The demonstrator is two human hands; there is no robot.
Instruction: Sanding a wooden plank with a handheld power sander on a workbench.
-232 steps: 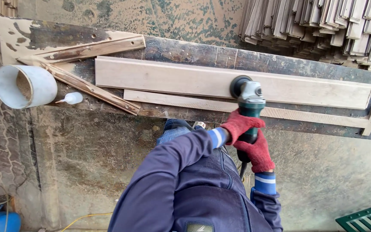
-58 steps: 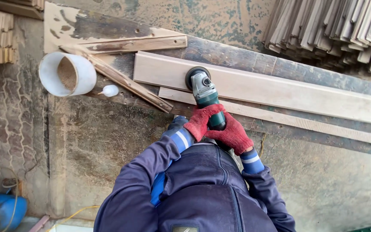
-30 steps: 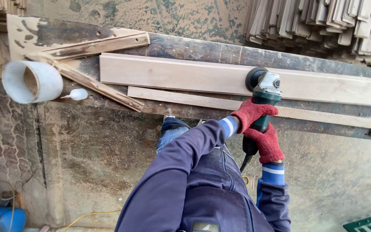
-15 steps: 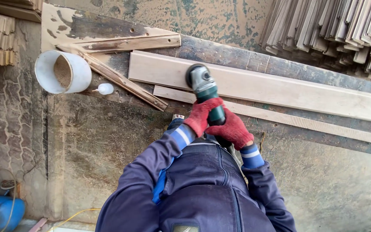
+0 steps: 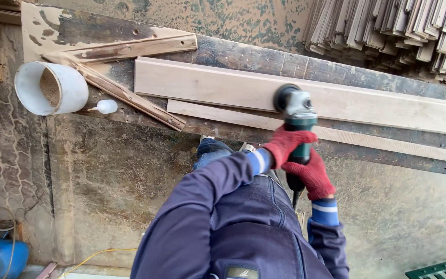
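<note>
At frame left my white tub (image 5: 51, 88) holds sawdust. Both gloved hands, left hand (image 5: 284, 145) and right hand (image 5: 312, 175), are clamped round the angle grinder (image 5: 295, 111), mid-frame on the wide plank (image 5: 207, 88); bare counter (image 5: 243, 54) lies beyond its far edge.

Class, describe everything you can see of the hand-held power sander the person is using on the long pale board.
The green-bodied power sander with a grey metal head has a dark round disc at its front, lying flat on the long pale wooden board near the board's middle. Its body runs back toward the person. The left hand in a red knit glove wraps the body from the left side; the right hand in a red knit glove grips the rear. A dark cable hangs from its back end.
</note>
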